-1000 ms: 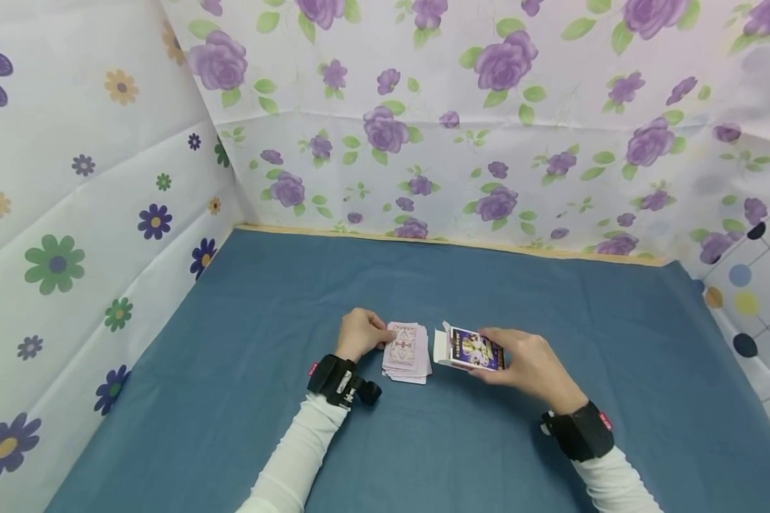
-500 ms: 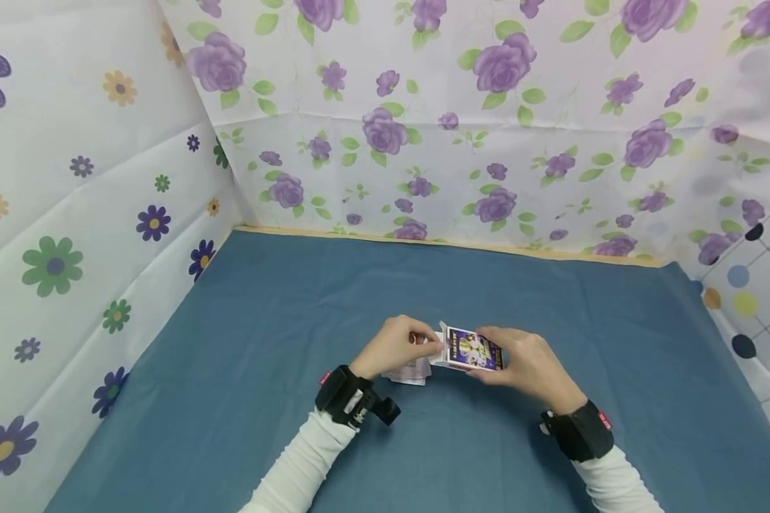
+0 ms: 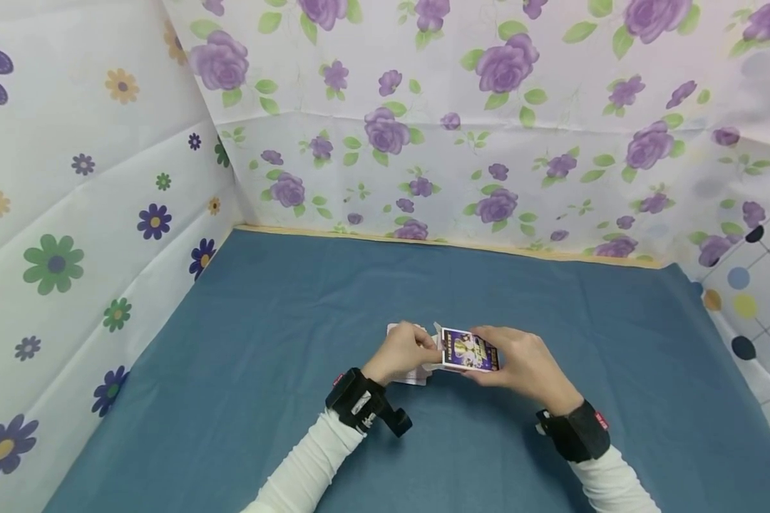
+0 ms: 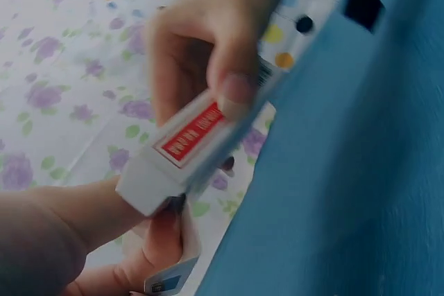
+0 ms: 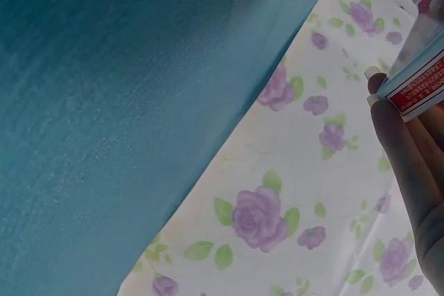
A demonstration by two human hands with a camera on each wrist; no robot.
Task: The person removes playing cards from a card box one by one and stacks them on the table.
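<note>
My right hand (image 3: 527,362) grips a small playing card box (image 3: 470,350) with a purple and gold picture on its face. The box is held just above the table, its flapped end turned to the left. At that end is my left hand (image 3: 406,349), its fingers and thumb bent. In the left wrist view the thumb lies by a curved white piece (image 4: 177,265), a flap or a card; what the fingertips hold is hidden. Under and behind the left hand lies a pile of playing cards (image 3: 413,377), mostly covered. The right wrist view shows only part of the box (image 5: 420,84).
A blue cloth (image 3: 263,320) covers the table. Behind it hangs a white sheet with purple roses (image 3: 385,132), and at the left a sheet with daisies (image 3: 54,263). Both wrists wear black camera bands (image 3: 359,402).
My left hand has left the card pile and moved right to the flapped end of the box. The box and right hand have shifted slightly left.
</note>
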